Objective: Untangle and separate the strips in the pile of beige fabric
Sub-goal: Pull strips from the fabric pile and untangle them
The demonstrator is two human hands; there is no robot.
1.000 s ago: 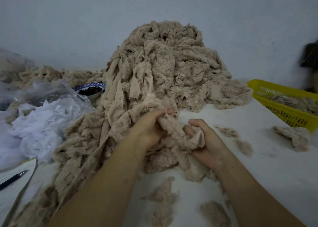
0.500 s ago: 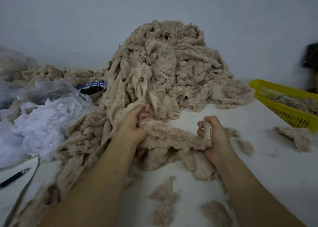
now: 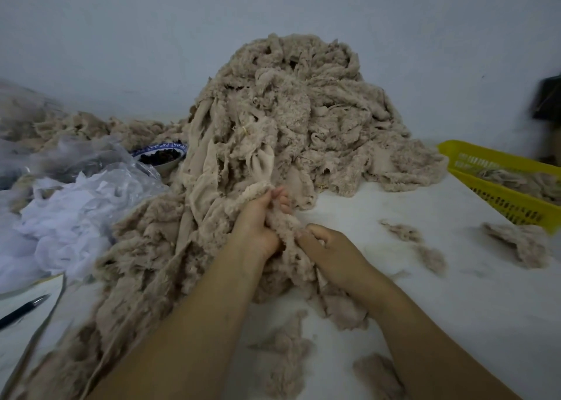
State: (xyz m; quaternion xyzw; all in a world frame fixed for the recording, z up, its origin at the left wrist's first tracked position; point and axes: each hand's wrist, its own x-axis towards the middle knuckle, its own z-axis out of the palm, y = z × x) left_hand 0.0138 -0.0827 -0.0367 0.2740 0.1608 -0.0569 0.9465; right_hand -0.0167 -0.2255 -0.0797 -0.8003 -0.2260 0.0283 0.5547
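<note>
While the fingers of the left hand (image 3: 258,226) and right hand (image 3: 332,252) clench one fuzzy beige strip (image 3: 287,222), hands nearly touching, strip runs up into the beige fabric pile (image 3: 303,111), centre-far on white table (image 3: 425,302). Loose scraps (image 3: 431,257) right. Yellow basket (image 3: 473,153) far right, white plastic (image 3: 76,211) left.

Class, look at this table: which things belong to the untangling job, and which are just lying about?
Job: pile of beige fabric; fuzzy strip gripped by left hand and right hand; probably the yellow basket, beige fabric inside.
Lying about: bowl; plastic bag of white material; pen.
</note>
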